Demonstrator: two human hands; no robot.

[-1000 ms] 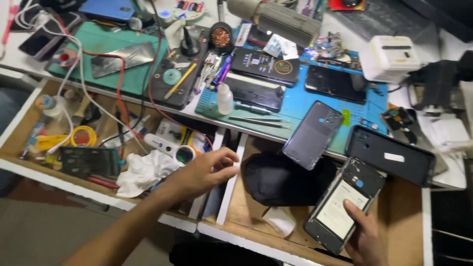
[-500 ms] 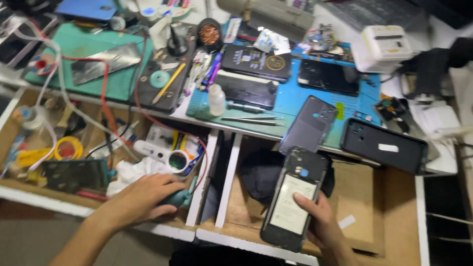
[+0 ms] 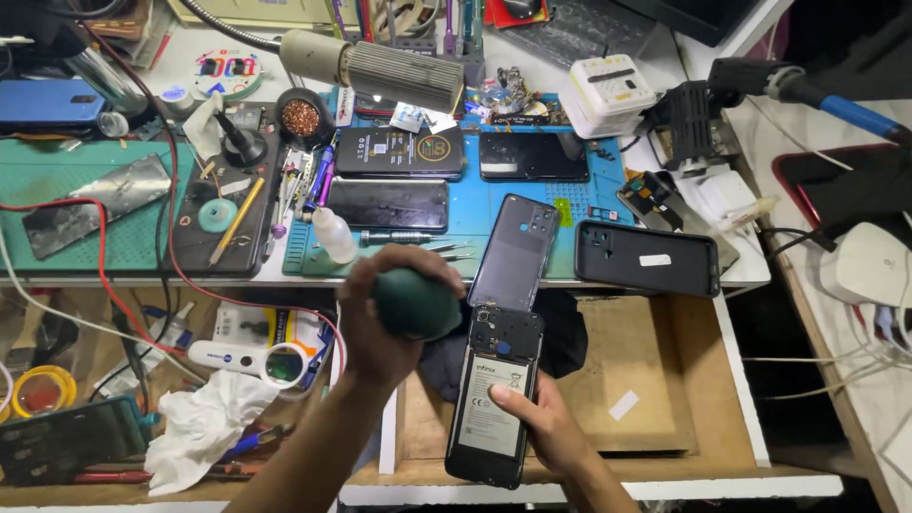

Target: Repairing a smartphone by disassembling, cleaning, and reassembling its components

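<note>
While the right hand (image 3: 546, 432) grips the opened phone (image 3: 494, 404) over the drawer, the left hand (image 3: 380, 318) is wrapped tight round a green blower (image 3: 415, 304) beside it. Back cover (image 3: 516, 252) already off on the mat; nothing's closed up yet.

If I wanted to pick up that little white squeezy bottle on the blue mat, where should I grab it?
Grab the small white bottle around its round body, coming from above and pinching its left and right sides. It seems to stand upright with a narrow tip on top, so the wide middle probably gives the surest hold. Watch the tweezers just right of it.
</note>
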